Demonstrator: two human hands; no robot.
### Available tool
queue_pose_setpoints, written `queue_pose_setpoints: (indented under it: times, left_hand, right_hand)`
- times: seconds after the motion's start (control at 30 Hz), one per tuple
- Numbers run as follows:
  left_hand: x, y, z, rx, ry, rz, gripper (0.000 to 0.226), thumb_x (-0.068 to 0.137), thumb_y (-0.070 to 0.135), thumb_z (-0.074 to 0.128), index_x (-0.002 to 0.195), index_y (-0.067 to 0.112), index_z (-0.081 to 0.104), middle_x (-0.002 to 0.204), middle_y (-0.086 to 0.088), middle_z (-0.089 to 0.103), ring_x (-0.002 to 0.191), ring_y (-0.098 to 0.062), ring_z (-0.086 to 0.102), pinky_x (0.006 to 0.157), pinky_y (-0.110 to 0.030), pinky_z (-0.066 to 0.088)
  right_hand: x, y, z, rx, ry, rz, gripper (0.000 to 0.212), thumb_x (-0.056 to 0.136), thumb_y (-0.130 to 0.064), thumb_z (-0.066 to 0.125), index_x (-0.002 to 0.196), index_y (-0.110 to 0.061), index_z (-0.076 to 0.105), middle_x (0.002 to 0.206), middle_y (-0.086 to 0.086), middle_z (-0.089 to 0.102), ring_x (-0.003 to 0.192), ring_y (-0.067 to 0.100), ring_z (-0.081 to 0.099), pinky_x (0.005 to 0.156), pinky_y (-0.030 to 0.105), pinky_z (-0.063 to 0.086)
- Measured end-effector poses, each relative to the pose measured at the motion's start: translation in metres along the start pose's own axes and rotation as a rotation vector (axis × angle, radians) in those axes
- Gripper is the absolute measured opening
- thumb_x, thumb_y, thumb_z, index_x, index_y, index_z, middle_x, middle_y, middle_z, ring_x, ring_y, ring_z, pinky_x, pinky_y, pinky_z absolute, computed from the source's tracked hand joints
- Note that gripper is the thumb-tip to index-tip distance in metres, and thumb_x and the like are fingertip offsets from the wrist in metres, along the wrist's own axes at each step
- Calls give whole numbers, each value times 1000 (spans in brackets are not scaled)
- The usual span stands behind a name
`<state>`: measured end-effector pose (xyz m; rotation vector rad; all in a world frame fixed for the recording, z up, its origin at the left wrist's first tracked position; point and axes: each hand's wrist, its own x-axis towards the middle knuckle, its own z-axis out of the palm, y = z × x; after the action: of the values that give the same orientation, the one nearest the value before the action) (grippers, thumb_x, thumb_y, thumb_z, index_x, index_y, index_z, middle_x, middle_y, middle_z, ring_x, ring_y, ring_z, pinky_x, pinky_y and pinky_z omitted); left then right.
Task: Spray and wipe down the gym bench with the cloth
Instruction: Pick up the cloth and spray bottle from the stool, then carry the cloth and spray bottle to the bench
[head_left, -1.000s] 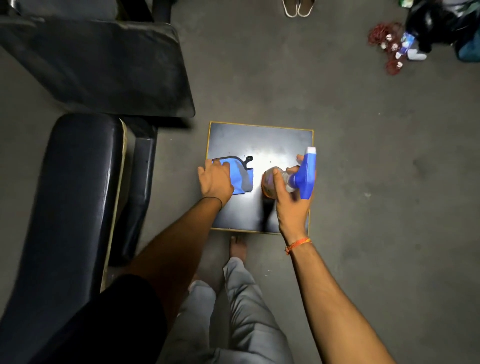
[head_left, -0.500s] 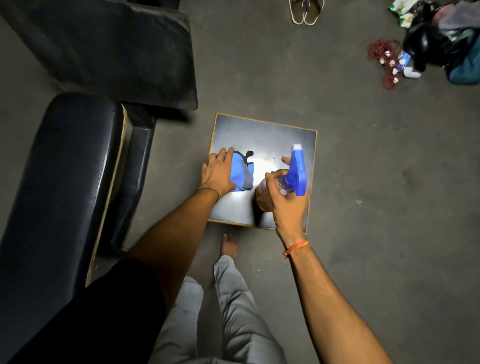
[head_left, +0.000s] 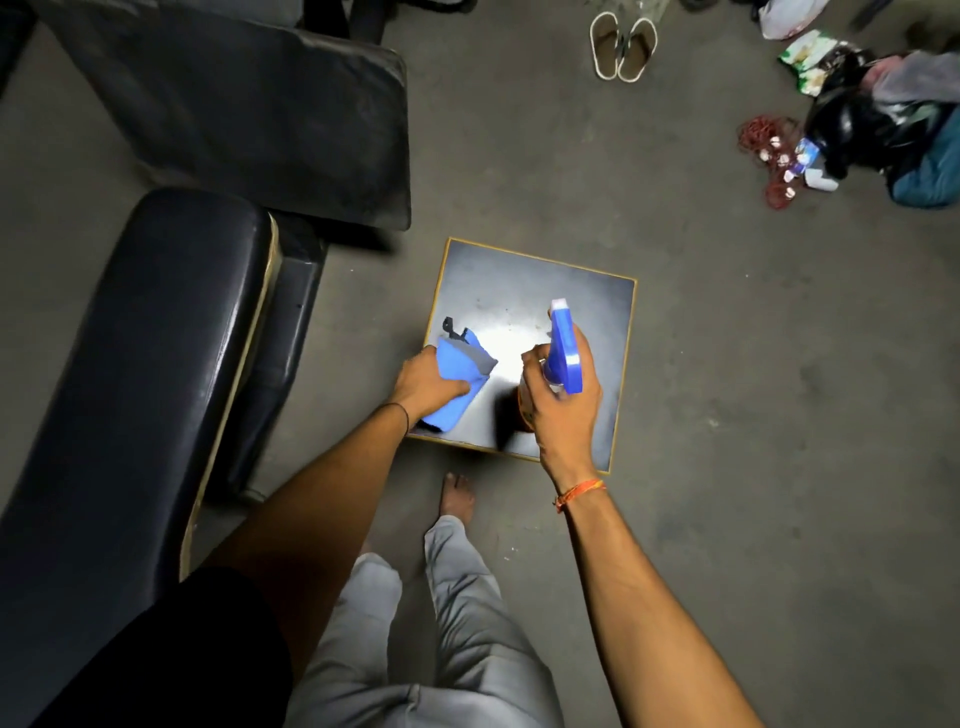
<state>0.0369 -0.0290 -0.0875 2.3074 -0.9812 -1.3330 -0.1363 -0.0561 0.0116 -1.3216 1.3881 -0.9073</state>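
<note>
both hands grip: left (head_left: 423, 383) cloth (head_left: 460, 376), right (head_left: 563, 397) spray bottle (head_left: 563, 348).

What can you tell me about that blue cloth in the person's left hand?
The cloth is bright blue, soft-looking fabric with a grey panel along one side and a dark loop at its far corner. It is bunched, not spread flat. The left hand grips it, thumb across its front. It is over the near left part of the small dark table; whether it touches the top I cannot tell.
</note>
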Motion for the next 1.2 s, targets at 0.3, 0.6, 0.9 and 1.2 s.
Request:
queue_pose_setpoints:
  times: [0.3, 0.6, 0.9, 1.2]
  left_hand:
    - [-99, -60, -69, -928, 122, -283, 75, 70, 40, 61, 141, 19, 52, 134, -9, 61, 117, -23, 59, 100, -39, 51]
    - [-213, -198, -110, -1286, 536, -370, 33, 90, 14, 71, 120, 23, 64, 113, -1, 72, 100, -18, 68, 86, -35, 55]
    - [-276, -310, -137, -1532, 796, -454, 31, 90, 11, 74, 119, 17, 64, 108, -7, 70, 91, -18, 67, 70, -27, 53]
    - [-288, -391, -170, -1668, 762, -603, 48, 89, 9, 67, 135, 19, 56, 118, -4, 59, 104, -24, 53, 80, -33, 49]
  right_hand:
    - [-47, -40, 55, 27, -297, 6, 23, 94, -34, 71, 110, -21, 63, 88, -9, 64, 75, 15, 57, 74, 29, 50]
    - [-121, -46, 164, -70, -825, -75, 23, 91, -29, 66, 114, -29, 66, 89, -5, 65, 73, 17, 55, 74, 42, 45]
    - [-220, -56, 267, -197, -1158, -257, 23, 92, -25, 68, 114, -28, 63, 95, -3, 69, 80, 17, 63, 77, 54, 56]
    - [-294, -65, 341, -230, -1217, -255, 24, 91, -17, 72, 112, -27, 64, 98, -4, 71, 93, 23, 71, 89, 50, 60]
